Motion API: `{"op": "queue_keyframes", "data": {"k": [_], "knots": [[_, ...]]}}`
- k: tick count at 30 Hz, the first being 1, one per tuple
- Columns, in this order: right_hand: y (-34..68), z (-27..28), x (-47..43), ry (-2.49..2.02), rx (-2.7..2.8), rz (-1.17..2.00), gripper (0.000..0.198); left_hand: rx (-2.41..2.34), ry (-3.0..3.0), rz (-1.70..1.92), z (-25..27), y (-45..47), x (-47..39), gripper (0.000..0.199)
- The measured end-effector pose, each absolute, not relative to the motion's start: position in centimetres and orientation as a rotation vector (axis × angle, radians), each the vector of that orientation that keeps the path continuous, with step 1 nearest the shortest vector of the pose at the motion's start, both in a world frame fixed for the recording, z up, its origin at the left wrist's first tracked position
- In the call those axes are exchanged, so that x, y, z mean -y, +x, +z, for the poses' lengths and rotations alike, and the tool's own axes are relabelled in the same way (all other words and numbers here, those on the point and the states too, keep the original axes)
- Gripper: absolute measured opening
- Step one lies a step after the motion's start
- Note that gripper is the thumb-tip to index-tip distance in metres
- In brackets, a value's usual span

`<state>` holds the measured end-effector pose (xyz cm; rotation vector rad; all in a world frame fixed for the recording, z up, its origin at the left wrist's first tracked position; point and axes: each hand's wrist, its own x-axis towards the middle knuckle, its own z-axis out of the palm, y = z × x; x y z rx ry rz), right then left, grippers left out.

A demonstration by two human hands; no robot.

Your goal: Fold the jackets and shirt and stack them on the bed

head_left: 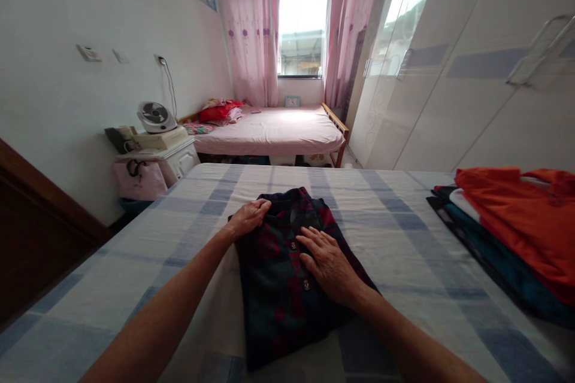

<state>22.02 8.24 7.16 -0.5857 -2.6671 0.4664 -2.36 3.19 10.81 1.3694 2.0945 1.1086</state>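
Note:
A dark plaid shirt [269,287] in navy, green and red lies folded on the bed, its buttoned front facing up and its collar at the far end. My left hand [250,216] is closed at the shirt's upper left, by the collar, with fingers curled on the cloth there. Across the front, beside the buttons, my right hand [330,263] rests flat with its fingers stretched out. Part of the shirt's right side is hidden under that hand and forearm.
The bed has a blue and white checked sheet [179,311]. On its right lies a stack of folded clothes with an orange garment [516,209] on top. Beyond are a second bed [269,131], a cabinet [179,161] bearing a fan [156,116], and a white wardrobe [426,102].

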Motion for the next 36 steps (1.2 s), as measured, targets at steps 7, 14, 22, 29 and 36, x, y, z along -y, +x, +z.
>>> {"op": "queue_keyframes", "data": {"k": [7,14,22,29,36], "knots": [[22.1,7.2,-8.2,-0.593,2.667,0.482,0.039,-1.878,1.163,1.336,9.7,-2.9,-1.0,0.042],[22.1,7.2,-8.2,-0.591,2.649,0.484,0.039,-2.041,1.154,1.430,8.8,-2.7,0.4,0.025],[22.1,7.0,-8.3,-0.593,2.666,0.459,0.039,-2.303,1.897,1.069,8.6,1.6,1.9,0.041],[22.0,6.8,-8.6,-0.584,2.676,0.437,0.039,-2.399,2.099,0.711,5.0,1.7,2.6,0.047],[23.4,9.8,-4.3,-0.368,2.661,0.345,0.037,-2.584,1.619,1.190,6.7,0.2,4.2,0.042]]}}
